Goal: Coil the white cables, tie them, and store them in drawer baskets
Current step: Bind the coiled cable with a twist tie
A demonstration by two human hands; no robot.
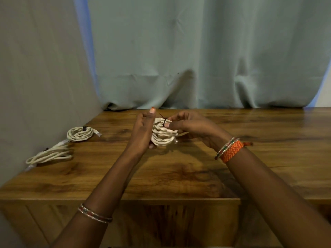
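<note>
While held: one white cable coil [163,136] sits in both hands above the middle of the wooden counter [179,176], raised off its surface.
Cable coils, count: three in view, one in hand and two lying on the counter.
Left hand [143,133]: grip closed on the near left side of the held coil, fingers curled round its loops, thumb raised straight up.
Right hand [191,126]: grip pinching at the top of the held coil, thumb and fingertips meeting at the black tie [163,120].
Black tie: wrapped across the top strands of the held coil, thin tail sticking up and to the left; whether it is fully cinched cannot be told.
Far tied coil [79,133]: round, flat on the counter near its left edge, towards the far left corner; a small dark tie on its far side, a plug end pointing right.
Near tied coil [51,154]: longer oval, flat along the left edge of the counter, just nearer than the far one; the two lie close, contact not clear.
Bangles, count: thin ones on both wrists, number not resolvable; one orange woven band [232,152] on the right wrist.
Backdrop: pale green curtain [197,51] hangs behind the far edge of the counter.
Drawer baskets: not seen.
</note>
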